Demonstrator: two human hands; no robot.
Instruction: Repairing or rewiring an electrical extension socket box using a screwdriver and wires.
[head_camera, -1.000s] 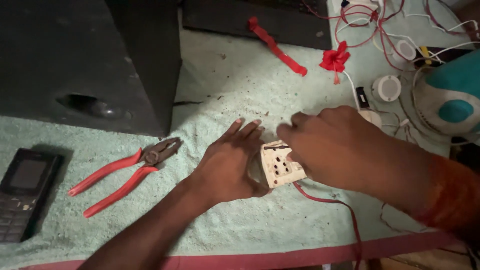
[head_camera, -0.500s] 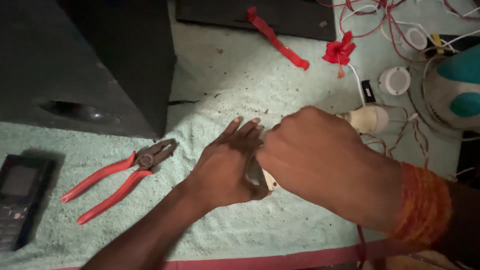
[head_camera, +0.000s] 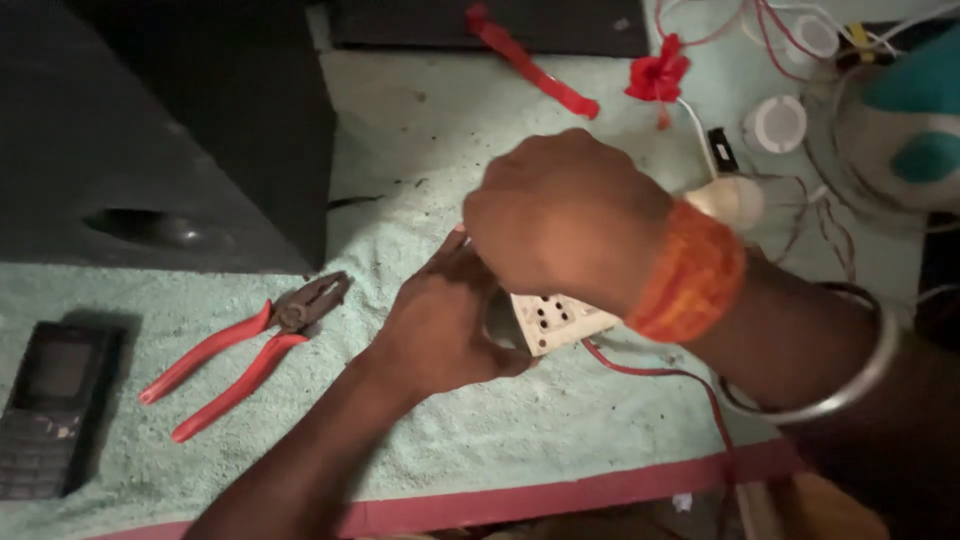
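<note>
While my left hand is pinning the socket at centre frame, fingers pressed flat beside it, my right hand is hovering over it, fingers curled, grip hidden. I'm judging steady downward pressure best, avoiding the red wire.

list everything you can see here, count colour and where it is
socket plate: one, white with dark holes, centre of the towel, between both hands
wire: one, red, running from the socket plate toward the near edge
pliers: one, red handles, left of the hands
mobile phone: one, black, far left
towel: one, pale green with a red border, covering the table
black box: one, upper left
ribbon: one, red, top centre
round fittings: at least two, white, upper right among tangled wires
left hand: on the socket plate
right hand: above the plate, orange thread and metal bangle at the wrist; grip hidden
</note>
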